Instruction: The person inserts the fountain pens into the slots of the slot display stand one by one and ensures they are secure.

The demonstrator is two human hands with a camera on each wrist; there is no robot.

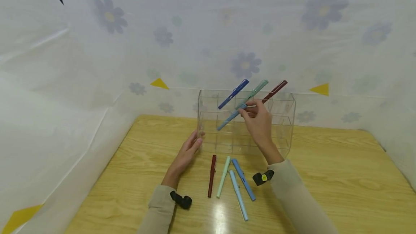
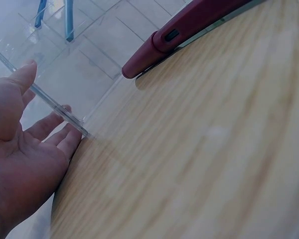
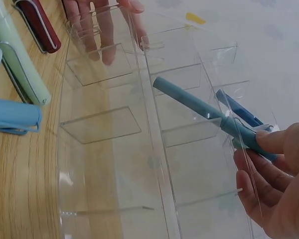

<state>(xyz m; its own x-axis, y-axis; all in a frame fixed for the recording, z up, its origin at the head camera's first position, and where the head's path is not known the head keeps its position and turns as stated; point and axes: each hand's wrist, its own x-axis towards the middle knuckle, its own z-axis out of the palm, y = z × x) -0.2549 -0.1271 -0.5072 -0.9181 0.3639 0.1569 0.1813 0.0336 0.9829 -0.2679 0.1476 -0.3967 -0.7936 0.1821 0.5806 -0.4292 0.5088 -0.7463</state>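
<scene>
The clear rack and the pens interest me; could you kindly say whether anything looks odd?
Nothing looks damaged or spilled. Slightly untidy, perhaps: in front of the clear rack, the dark red pen and mint green pen slant one way, the blue pen and light blue pen the other, rather than lining up.

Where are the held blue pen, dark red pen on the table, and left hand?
Held blue pen (image 3: 203,108): right wrist view, barrel.
Dark red pen (image 1: 212,176): head view, mid-length.
Left hand (image 1: 186,155): head view, middle of hand.
</scene>
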